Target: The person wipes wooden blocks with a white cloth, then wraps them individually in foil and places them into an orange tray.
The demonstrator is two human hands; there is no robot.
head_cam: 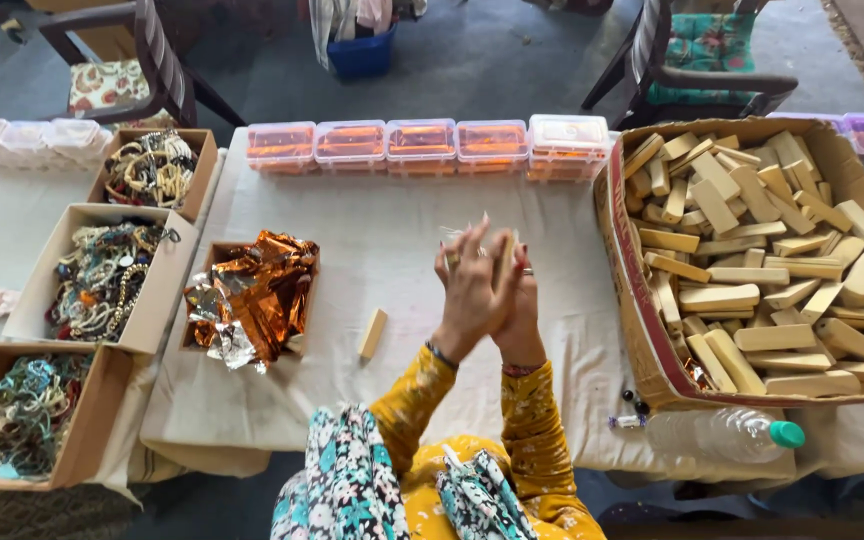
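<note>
Left hand (469, 290) and right hand (518, 300) pressed together, clasping one wooden block (504, 258); one loose block (373, 333) on table (392, 230); five lidded tubs (422, 142).

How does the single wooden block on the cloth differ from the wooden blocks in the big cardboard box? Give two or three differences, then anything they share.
The single wooden block lies alone and flat on the white cloth; the wooden blocks are heaped together, overlapping at many angles. It lies in the open, while they sit walled in by the cardboard box. Both are pale, plain, oblong pieces.
</note>
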